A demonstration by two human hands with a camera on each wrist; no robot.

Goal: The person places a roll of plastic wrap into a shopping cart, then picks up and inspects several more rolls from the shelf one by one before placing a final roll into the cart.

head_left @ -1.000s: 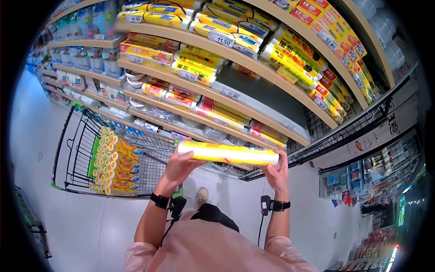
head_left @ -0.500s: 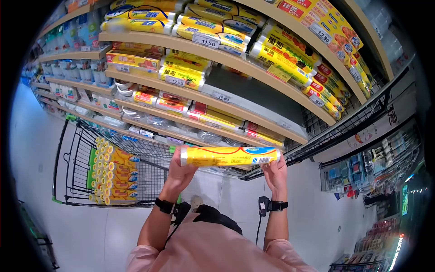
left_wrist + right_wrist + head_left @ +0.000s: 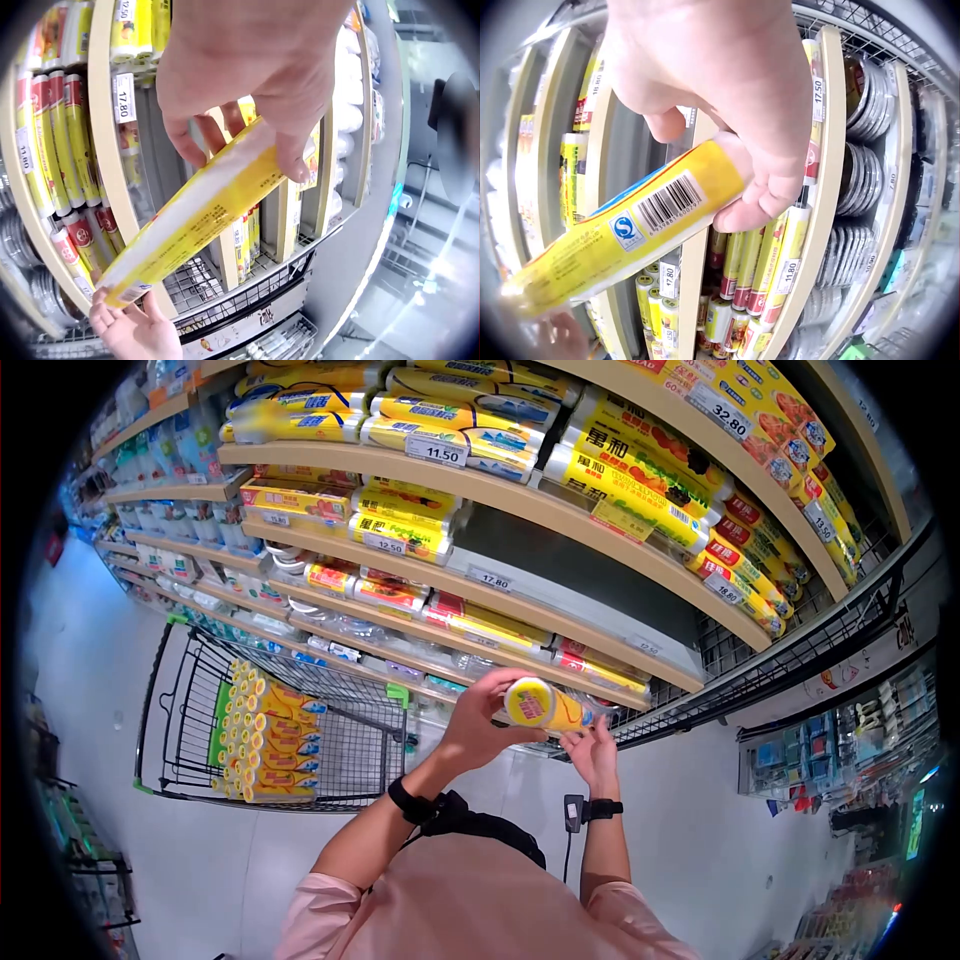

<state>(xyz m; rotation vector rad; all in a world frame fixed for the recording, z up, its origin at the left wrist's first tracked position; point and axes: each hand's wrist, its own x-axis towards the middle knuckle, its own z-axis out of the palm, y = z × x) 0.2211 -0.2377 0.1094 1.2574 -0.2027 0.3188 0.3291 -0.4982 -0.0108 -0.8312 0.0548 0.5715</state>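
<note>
Both hands hold a yellow-and-white wrapped roll (image 3: 565, 712) in front of the shelves. In the head view its round end, with a yellow label, faces back toward me. My left hand (image 3: 485, 720) grips the near end, thumb on one side and fingers round the other in the left wrist view. At the far end, my right hand (image 3: 595, 757) holds the roll between thumb and fingers. The right wrist view shows a barcode (image 3: 669, 202) on the wrapper close to those fingers. In that view the left hand (image 3: 559, 337) is partly hidden behind the roll.
A wire shopping cart (image 3: 365, 780) on the left carries a stack of yellow-and-orange rolls (image 3: 285, 740). Shelves ahead hold wrapped rolls (image 3: 640, 485), boxes (image 3: 292, 500) and price tags. A dark wire rack (image 3: 800, 645) runs along the right end of the shelves.
The roll has swung from lying crosswise to pointing its left end toward me. My left hand has moved right and inward with it; the right hand stays at the other end.
</note>
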